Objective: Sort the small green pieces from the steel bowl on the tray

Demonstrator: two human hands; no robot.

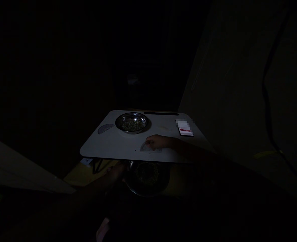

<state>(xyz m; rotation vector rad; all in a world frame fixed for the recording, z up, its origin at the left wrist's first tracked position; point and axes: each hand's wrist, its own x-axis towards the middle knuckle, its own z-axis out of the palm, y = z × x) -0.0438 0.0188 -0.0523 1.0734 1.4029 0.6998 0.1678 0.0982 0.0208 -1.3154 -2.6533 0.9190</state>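
My right hand rests over the white tabletop, its fingers drawn together above a half-circle protractor marking. Whatever the fingertips may hold is too small and dark to make out. Below the table's near edge, my left hand grips the left rim of a metal bowl with small greenish bits inside. On the tabletop, ahead and to the left of my right hand, stands a shiny steel bowl holding many small pieces. Two tiny dark specks lie near the marking.
A phone with a lit screen lies at the table's right side. Another half-circle marking is at the left, and a dark slot runs along the far edge. A cable hangs before the right wall. Surroundings are very dark.
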